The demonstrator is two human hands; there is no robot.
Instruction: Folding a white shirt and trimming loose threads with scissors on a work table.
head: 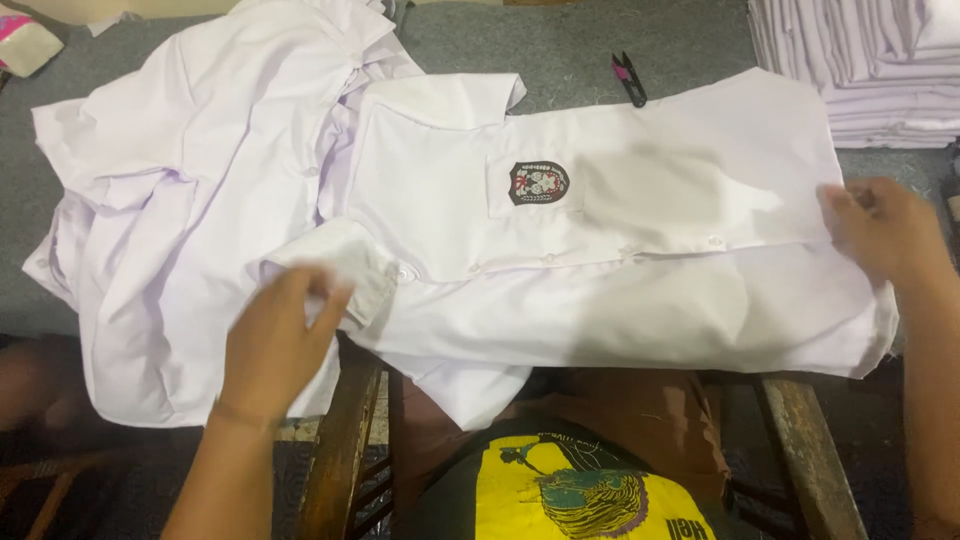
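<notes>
White short-sleeved cotton shirt with a dark embroidered crest on its chest pocket (600,250), spread face up and sideways across grey felt-covered table (560,45), collar toward the left, hem toward the right, lower sleeve hanging off the near table edge. Button placket running left to right through the middle, small white buttons (548,259) closed along it. Left hand (275,345) at the collar end, fingers curled and pinching the collar fabric near the top button. Right hand (880,230) at the hem end, fingers bent and gripping the shirt's edge where the placket finishes, cloth drawn fairly flat between the two hands.

Heap of crumpled white shirts (180,200) lying just left of the spread shirt, partly under its collar and shoulder, spilling over the near edge. Tall stack of neatly folded white shirts (860,70) at the far right corner, apart from the spread shirt. Small black thread snips with a pink blade tip (629,79) resting on the felt just beyond the shirt's far side. Worn wooden chair frame (800,450) below the table edge, yellow printed top (580,490) of the seated person at the bottom.
</notes>
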